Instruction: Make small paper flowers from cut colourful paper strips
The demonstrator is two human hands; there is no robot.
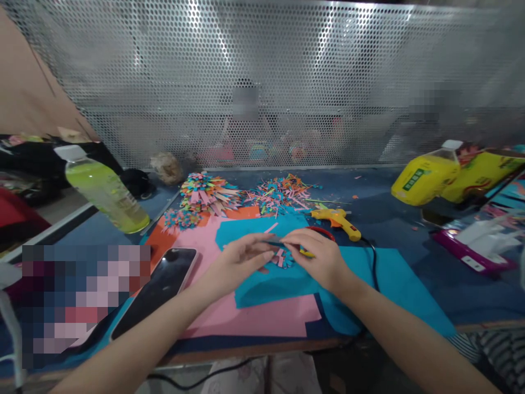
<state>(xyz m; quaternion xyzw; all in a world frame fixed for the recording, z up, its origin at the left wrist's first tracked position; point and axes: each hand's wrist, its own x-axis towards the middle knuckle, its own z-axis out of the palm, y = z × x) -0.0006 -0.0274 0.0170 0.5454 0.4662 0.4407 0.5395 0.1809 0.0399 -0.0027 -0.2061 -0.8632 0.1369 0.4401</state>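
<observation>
My left hand (246,256) and my right hand (315,254) meet above blue paper sheets (270,293). A thin dark-blue paper strip (274,243) runs between their fingertips, pinched by both. Just under the fingers lies a small cluster of pink and blue paper bits (283,258). Behind my right hand a red curved handle (324,234) shows in part, with a bit of yellow near it; the rest is hidden by the hand. Pink paper (254,317) spreads beneath the blue sheets.
A yellow glue gun (338,220) trails a black cord. Fringed paper flowers (207,194) and a heap of paper strips (283,191) lie farther back. Around the edges are a phone (158,290), a green drink bottle (106,191), a yellow bottle (426,176) and a tissue pack (471,251).
</observation>
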